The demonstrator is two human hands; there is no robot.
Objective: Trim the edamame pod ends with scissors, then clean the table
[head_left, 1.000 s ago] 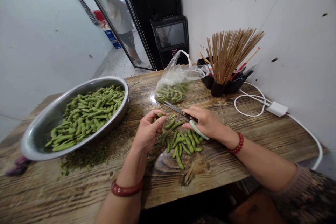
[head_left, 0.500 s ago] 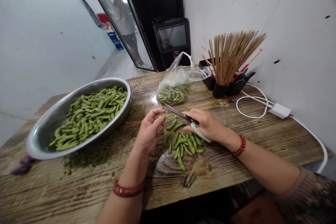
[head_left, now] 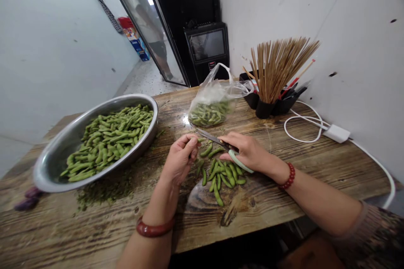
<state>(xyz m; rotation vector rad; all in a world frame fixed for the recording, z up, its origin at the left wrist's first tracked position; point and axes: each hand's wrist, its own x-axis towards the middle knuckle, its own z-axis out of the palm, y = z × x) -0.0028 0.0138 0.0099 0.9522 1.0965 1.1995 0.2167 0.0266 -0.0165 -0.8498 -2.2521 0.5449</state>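
The right hand [head_left: 246, 149] grips the scissors [head_left: 214, 139], blades toward the left hand [head_left: 181, 155], whose fingers are curled; whether they pinch something, I cannot tell. Between the hands, green pods [head_left: 228, 173] lie on the bench [head_left: 78, 235]. They seem light, firm, slightly slippery; each middle should suit pinching.

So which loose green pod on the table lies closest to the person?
The single pod jutting from the near end of the small pile; its tip comes closer to the front edge of the table than any other.
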